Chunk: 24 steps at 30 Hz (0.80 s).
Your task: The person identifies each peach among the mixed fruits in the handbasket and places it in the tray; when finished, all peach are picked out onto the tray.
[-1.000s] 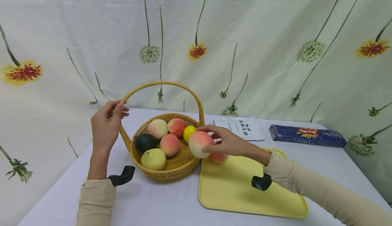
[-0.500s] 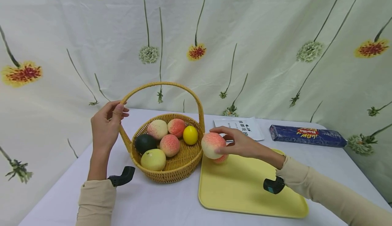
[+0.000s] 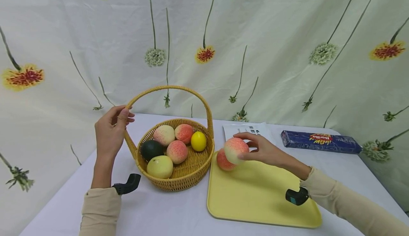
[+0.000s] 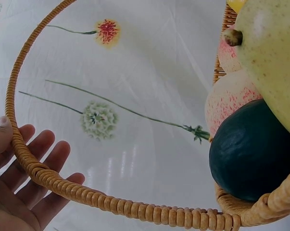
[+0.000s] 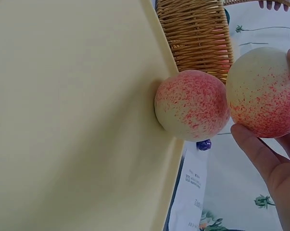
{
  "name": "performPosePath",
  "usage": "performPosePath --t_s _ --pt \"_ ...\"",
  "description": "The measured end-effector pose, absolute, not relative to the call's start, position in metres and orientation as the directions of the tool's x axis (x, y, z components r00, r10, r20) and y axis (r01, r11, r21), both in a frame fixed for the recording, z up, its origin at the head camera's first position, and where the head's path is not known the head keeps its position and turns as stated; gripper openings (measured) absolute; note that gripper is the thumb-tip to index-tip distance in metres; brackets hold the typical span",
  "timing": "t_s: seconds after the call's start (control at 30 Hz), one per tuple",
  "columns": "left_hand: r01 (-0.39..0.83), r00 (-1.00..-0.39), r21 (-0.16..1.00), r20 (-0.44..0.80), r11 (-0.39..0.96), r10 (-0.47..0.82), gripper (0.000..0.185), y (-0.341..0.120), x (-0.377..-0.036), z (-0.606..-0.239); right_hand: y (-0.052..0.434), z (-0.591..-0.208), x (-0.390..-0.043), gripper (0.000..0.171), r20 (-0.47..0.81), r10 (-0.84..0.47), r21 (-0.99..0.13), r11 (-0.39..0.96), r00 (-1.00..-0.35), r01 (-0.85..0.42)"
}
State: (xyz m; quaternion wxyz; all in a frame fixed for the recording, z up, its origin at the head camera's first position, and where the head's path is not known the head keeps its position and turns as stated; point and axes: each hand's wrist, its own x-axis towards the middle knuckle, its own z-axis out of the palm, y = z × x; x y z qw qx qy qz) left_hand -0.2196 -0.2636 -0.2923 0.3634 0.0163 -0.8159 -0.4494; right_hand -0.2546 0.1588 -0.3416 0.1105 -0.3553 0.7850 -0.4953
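My left hand (image 3: 110, 133) holds the wicker basket's handle (image 3: 169, 87) on its left side, thumb and fingers around the cane. In the basket (image 3: 174, 184) lie several fruits: peaches (image 3: 177, 151), a dark green avocado-like fruit (image 4: 255, 149), a yellow lemon (image 3: 198, 141) and a pale green pear-like fruit (image 3: 160, 166). My right hand (image 3: 265, 151) pinches a peach (image 3: 235, 150) between thumb and fingers above the yellow tray's far left corner. Another peach (image 5: 193, 105) rests on the tray (image 3: 255, 197), just beside and partly behind the held one in the head view.
Behind the tray lies a white printed packet (image 3: 231, 127), partly covered by my right hand. A blue Barilla pasta box (image 3: 321, 142) sits at the back right of the white-clothed table (image 3: 166, 211). A flower-print curtain (image 3: 274, 51) hangs behind.
My right hand has carried its peach rightward, from the basket's right rim to over the tray, uncovering the lemon and more of the tray's peach. My left hand stays on the handle.
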Motion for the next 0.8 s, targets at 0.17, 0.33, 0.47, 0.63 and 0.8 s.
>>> performPosePath --t_s 0.17,0.33,0.47,0.63,0.8 --pt "0.303 -0.734 0.742 0.582 0.598 -0.350 0.038 -0.264 -0.220 -0.293 0.166 -0.346 -0.257 0.062 0.181 -0.657 -0.857 0.260 -0.732 -0.445" --pt "0.302 -0.735 0.742 0.581 0.599 -0.349 0.038 -0.265 -0.220 -0.293 0.172 -0.347 -0.259 0.060 0.177 -0.638 -0.855 0.277 -0.749 -0.438" --pt "0.303 -0.733 0.739 0.584 0.601 -0.349 0.037 -0.265 -0.220 -0.293 0.179 -0.350 -0.260 0.058 0.171 -0.623 -0.852 0.296 -0.763 -0.432" --pt "0.309 -0.729 0.738 0.589 0.600 -0.348 0.037 -0.264 -0.220 -0.293 0.189 -0.356 -0.264 0.057 0.166 -0.605 -0.850 0.312 -0.778 -0.424" --pt "0.310 -0.729 0.736 0.590 0.602 -0.347 0.037 -0.264 -0.220 -0.292 0.197 -0.362 -0.267 0.056 0.151 -0.580 -0.845 0.344 -0.800 -0.409"
